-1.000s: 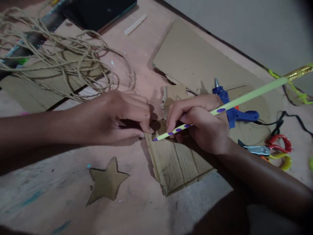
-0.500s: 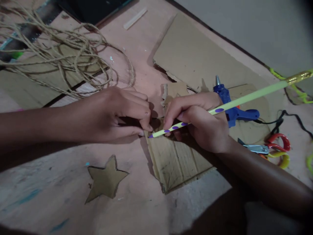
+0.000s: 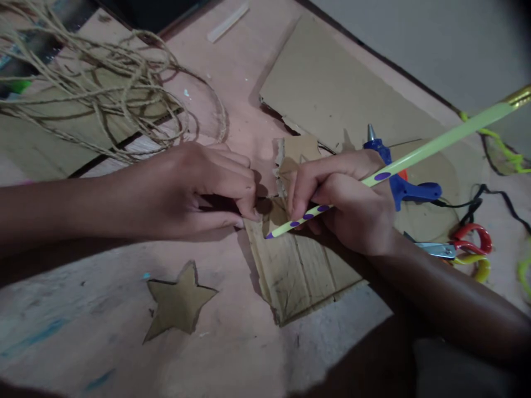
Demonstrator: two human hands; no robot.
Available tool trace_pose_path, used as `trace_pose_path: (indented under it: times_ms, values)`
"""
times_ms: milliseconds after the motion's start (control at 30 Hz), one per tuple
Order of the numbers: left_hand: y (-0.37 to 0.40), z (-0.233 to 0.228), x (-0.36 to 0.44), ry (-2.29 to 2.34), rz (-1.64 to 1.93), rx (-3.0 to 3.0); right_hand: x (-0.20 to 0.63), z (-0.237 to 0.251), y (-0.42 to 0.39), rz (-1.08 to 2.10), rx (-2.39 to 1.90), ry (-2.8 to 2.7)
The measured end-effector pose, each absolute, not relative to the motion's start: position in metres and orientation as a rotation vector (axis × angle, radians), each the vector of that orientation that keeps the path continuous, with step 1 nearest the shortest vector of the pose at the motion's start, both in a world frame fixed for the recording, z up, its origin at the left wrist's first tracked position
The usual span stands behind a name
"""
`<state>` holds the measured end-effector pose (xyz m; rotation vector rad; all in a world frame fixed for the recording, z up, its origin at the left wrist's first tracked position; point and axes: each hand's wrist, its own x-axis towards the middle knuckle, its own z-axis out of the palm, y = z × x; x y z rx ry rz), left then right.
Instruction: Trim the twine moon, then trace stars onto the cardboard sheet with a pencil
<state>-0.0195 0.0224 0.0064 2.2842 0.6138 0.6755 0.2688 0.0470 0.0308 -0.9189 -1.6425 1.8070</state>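
Observation:
My right hand (image 3: 348,204) grips a light green pencil (image 3: 431,152) with purple spots. Its purple tip rests on or just over a torn piece of cardboard (image 3: 309,273) with creases and faint dark marks. At the upper left corner of that piece, my left hand (image 3: 215,190) pinches the cardboard edge between thumb and fingers. A cut-out cardboard star (image 3: 179,301) lies flat on the table, below my left hand.
A loose coil of twine (image 3: 133,94) lies at upper left over more cardboard. Behind my right hand are a blue glue gun (image 3: 409,190), scissors (image 3: 448,250) with red and yellow handles, and a large cardboard sheet (image 3: 332,83). A glue stick (image 3: 228,22) lies at the top.
The pencil tip has shifted slightly right and down on the cardboard, with my right hand moving right. The pencil's far end has tilted up. My left hand stays in place.

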Motion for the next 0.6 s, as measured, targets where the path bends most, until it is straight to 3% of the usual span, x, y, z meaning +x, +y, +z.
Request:
trace_pose_path:
  times_ms: [600]
  values:
    - [0.0247, 0.0141, -0.0169, 0.635, 0.641, 2.267, 0.2746, 0.0358, 0.0475, 1.730, -0.970, -1.695]
